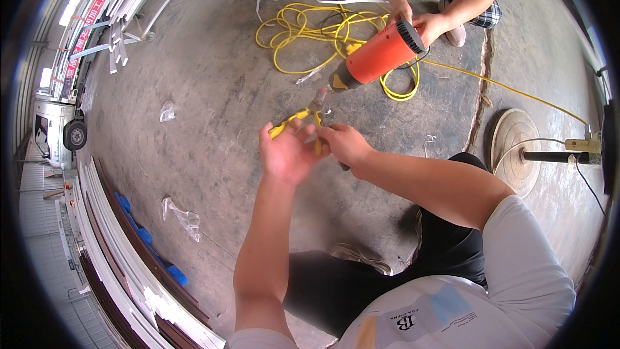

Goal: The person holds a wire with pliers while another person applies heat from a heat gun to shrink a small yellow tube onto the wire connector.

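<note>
Pliers with yellow handles (289,123) point away from me, their jaws at the narrow front end of an orange cylindrical power tool (381,57). My left hand (285,158) is palm up, with its thumb and curled fingers about the yellow handles. Close beside it, my right hand (347,147) is closed with its fingertips by the right-hand handle. A dark handle end (344,167) sticks out below that hand; the rest of this tool is hidden. Another person's hands (429,26) hold the orange tool near its black ribbed end cap.
A tangled yellow cable (303,19) lies beyond the pliers. At right stands a round base (515,145) with a dark pole. Long white and brown profiles (123,271) are stacked at left, near a parked truck (55,129). Plastic scraps (184,218) lie on the concrete.
</note>
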{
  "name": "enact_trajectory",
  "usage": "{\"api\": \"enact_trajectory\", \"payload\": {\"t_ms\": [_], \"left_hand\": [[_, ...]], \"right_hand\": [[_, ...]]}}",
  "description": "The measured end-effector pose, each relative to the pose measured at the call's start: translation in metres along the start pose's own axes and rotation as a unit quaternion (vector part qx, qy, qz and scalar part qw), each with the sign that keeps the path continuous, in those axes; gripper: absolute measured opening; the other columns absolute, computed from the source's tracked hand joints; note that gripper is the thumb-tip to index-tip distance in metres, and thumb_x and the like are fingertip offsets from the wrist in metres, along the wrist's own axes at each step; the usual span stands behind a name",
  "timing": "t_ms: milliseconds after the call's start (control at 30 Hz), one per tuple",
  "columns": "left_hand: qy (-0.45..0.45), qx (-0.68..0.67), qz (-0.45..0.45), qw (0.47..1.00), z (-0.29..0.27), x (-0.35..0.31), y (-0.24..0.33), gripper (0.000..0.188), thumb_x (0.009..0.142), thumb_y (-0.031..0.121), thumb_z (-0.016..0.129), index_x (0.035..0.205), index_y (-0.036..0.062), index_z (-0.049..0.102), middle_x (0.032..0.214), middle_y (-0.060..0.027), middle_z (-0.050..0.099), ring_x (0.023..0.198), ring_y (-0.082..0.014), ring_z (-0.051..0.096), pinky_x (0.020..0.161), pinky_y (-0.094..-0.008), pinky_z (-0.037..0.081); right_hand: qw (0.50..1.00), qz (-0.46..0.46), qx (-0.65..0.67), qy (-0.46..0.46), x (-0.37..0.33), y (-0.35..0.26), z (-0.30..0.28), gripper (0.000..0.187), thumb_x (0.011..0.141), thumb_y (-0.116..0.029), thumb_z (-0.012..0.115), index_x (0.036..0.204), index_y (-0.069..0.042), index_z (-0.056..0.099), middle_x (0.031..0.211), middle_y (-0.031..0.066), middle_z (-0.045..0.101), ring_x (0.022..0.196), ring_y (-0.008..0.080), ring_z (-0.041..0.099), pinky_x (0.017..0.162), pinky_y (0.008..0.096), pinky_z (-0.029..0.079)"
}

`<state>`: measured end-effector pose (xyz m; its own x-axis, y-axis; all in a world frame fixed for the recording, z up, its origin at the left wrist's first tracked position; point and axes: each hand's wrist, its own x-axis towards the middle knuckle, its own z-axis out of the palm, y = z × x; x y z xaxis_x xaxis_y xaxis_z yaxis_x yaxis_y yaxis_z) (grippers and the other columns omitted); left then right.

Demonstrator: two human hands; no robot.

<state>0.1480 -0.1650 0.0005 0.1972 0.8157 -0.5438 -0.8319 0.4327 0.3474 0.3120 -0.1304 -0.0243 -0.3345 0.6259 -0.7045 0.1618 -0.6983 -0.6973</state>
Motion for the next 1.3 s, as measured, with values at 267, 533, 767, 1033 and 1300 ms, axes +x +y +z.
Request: {"api": "enact_trajectory", "payload": {"t_ms": [267,533,767,1033,1300], "left_hand": [[0.008,0.002,-0.001,1.000,0.001,0.000,0.001,0.058,0.098,0.061,0.027,0.097,0.0114,0.058,0.096,-0.0110,0.064,0.096,-0.0344,0.059,0.095,-0.0575,0.049],[0.005,0.005,0.000,1.000,0.002,-0.001,0.001,0.057,0.097,0.061,0.030,0.097,0.0119,0.058,0.096,-0.0108,0.064,0.097,-0.0346,0.059,0.095,-0.0571,0.048],[0.004,0.000,-0.005,1.000,-0.001,0.000,0.002,0.057,0.097,0.061,0.030,0.097,0.0118,0.059,0.097,-0.0113,0.066,0.097,-0.0358,0.059,0.094,-0.0574,0.048],[-0.003,0.004,-0.005,1.000,-0.003,0.000,0.002,0.060,0.098,0.063,0.028,0.098,0.0118,0.059,0.097,-0.0117,0.066,0.096,-0.0373,0.060,0.094,-0.0583,0.048],[-0.024,-0.001,0.003,1.000,-0.009,-0.001,0.002,0.057,0.097,0.062,0.033,0.100,0.0117,0.059,0.099,-0.0125,0.065,0.099,-0.0377,0.060,0.097,-0.0607,0.047]], "right_hand": [[1.000,0.013,-0.001,-0.002,-0.002,-0.004,0.000,0.040,0.096,-0.041,0.058,0.109,-0.004,0.067,0.097,0.0083,0.067,0.076,0.0185,0.061,0.056,0.0365,0.046],[1.000,0.005,0.004,0.000,-0.001,-0.003,0.000,0.039,0.097,-0.040,0.058,0.105,-0.003,0.068,0.096,0.0095,0.069,0.077,0.0189,0.062,0.057,0.0363,0.046],[1.000,-0.005,0.012,0.004,0.001,-0.001,0.003,0.040,0.096,-0.041,0.059,0.105,-0.003,0.068,0.095,0.0104,0.069,0.073,0.0191,0.062,0.055,0.0370,0.045],[1.000,0.000,0.010,0.004,-0.001,-0.001,0.002,0.040,0.096,-0.042,0.059,0.105,-0.004,0.068,0.094,0.0098,0.069,0.070,0.0189,0.061,0.053,0.0366,0.044],[1.000,0.014,0.011,-0.014,-0.007,-0.006,0.004,0.040,0.098,-0.040,0.059,0.117,-0.005,0.067,0.101,0.0056,0.068,0.077,0.0129,0.056,0.063,0.0304,0.041]]}}
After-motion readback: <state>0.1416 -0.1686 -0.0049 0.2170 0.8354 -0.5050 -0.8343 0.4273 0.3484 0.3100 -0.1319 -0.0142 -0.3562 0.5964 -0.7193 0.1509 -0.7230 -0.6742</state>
